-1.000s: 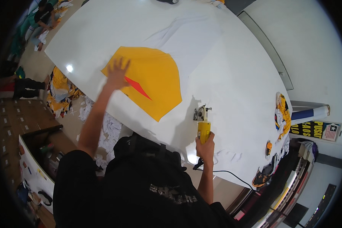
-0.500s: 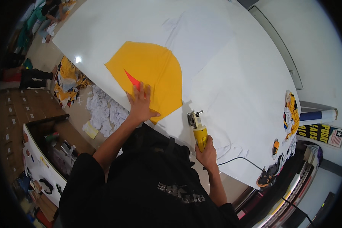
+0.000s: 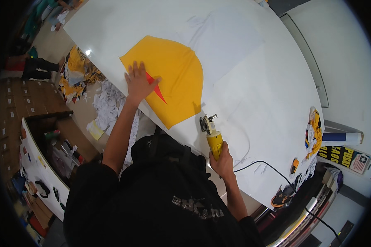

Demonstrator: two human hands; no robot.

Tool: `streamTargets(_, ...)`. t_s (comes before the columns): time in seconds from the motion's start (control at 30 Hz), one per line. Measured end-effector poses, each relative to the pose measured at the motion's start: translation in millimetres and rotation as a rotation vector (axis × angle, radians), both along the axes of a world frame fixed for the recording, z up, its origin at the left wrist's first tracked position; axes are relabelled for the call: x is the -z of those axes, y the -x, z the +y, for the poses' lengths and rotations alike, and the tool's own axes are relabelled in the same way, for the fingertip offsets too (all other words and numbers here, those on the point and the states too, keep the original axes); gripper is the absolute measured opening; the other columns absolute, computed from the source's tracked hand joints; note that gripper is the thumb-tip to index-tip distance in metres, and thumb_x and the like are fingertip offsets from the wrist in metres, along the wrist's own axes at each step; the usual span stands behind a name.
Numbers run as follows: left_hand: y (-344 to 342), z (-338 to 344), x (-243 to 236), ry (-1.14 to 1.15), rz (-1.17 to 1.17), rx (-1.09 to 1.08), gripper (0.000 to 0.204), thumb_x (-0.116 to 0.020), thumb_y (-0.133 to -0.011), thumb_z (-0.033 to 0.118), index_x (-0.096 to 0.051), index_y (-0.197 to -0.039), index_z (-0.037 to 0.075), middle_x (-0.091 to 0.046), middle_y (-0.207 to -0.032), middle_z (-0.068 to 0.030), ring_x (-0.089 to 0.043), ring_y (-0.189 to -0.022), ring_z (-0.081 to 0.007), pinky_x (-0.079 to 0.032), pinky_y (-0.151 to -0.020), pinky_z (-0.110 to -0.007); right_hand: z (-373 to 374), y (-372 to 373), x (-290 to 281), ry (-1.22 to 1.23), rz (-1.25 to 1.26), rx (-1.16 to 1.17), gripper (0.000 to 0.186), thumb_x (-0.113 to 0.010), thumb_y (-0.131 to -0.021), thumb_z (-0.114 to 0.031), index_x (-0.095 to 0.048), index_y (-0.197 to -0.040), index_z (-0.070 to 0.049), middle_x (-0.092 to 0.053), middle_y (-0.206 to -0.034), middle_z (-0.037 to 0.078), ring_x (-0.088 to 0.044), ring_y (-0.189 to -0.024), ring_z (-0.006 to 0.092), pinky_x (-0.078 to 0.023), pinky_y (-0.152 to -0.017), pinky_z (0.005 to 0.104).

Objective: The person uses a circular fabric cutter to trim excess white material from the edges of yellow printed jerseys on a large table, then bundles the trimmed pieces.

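A yellow fabric piece (image 3: 177, 78) with a narrow red wedge (image 3: 159, 91) lies flat on the white table (image 3: 255, 94). Fingers spread, my left hand (image 3: 140, 82) rests on the cloth's left side, its thumb across the red wedge. My right hand (image 3: 223, 161) is wrapped round the yellow body of a handheld electric cutter (image 3: 214, 142). The cutter's metal head sits close to the cloth's lower right corner, apart from it. A black cord (image 3: 272, 165) runs from the tool toward the right.
White fabric (image 3: 222, 45) lies beyond the yellow piece. An orange-and-black cutter knife (image 3: 294, 166) and patterned cloth (image 3: 313, 129) are at the table's right edge. Cloth scraps (image 3: 76, 70) heap on the floor at left, near an open drawer-like box (image 3: 45, 158). Another person's legs (image 3: 41, 68) show at far left.
My left hand has slid up and left across the yellow cloth, uncovering more of the red wedge and the cloth's lower corner. The cutter stays in my right hand, little moved.
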State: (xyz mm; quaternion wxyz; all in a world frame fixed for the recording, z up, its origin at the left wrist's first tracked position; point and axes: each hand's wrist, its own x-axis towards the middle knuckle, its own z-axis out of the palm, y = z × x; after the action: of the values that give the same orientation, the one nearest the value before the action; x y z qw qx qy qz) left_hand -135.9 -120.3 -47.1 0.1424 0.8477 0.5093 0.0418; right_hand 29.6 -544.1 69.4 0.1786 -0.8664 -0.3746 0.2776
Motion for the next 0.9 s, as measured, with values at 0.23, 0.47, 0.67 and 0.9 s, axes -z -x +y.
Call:
streamTargets(0.23,12,-17,9,-0.01,0.043,-0.132,0.108,-0.055,-0.095,0.073,-0.022,-0.165,-0.001,-0.014,-0.17,-0.0336,-0.009,-0.158,-0.0551,-0.011,-0.123,-0.071,-1,1,4,-0.024,-0.005,0.0,0.069,-0.075,-0.091,-0.016,-0.036,-0.142,0.008,-0.063,-0.114,0.04,-0.068,-0.094,0.0576,-0.058,-0.077,0.0558)
streamTargets(0.47,-1,-83,-32,0.122,0.151,0.166,0.126,-0.07,-0.08,0.078,-0.016,-0.168,0.006,-0.005,-0.173,-0.0308,-0.005,-0.158,-0.0554,-0.008,-0.121,-0.075,-1,1,5,-0.031,-0.001,-0.005,0.068,-0.074,-0.091,-0.016,-0.036,-0.143,0.008,-0.063,-0.114,0.04,-0.067,-0.096,0.0575,-0.058,-0.078,0.0553)
streamTargets(0.67,9,-112,-48,0.29,0.219,0.257,0.142,-0.09,-0.06,0.069,-0.019,-0.169,0.011,-0.004,-0.174,-0.0272,0.0,-0.159,-0.0542,-0.009,-0.118,-0.08,15,2,1,-0.002,0.01,-0.007,0.068,-0.073,-0.092,-0.018,-0.036,-0.142,0.009,-0.062,-0.116,0.036,-0.067,-0.096,0.0551,-0.058,-0.077,0.0555)
streamTargets(0.9,11,-111,-46,0.289,0.2,0.269,0.144,-0.093,-0.058,0.065,-0.018,-0.169,0.011,-0.004,-0.174,-0.027,0.0,-0.159,-0.0544,-0.01,-0.117,-0.081,36,2,3,-0.035,-0.023,-0.004,0.065,-0.072,-0.093,-0.019,-0.037,-0.141,0.007,-0.062,-0.117,0.036,-0.067,-0.095,0.0562,-0.058,-0.077,0.0569)
